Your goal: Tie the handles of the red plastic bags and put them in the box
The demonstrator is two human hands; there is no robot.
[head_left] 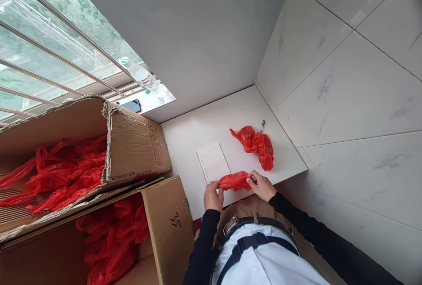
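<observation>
A red plastic bag is stretched between my two hands, just over the front edge of the white table. My left hand pinches its left end. At the other end my right hand grips it between thumb and fingers. The bag is gathered into a narrow strip and covers the lower corner of an open notebook. Farther back on the table lies a second, crumpled red plastic bag, touching neither hand.
On the left, an upper cardboard box and a lower cardboard box hold red plastic bags. A small dark object, maybe a pen, lies by the crumpled bag. The windowsill bears a plastic bottle and a phone. Walls bound the table.
</observation>
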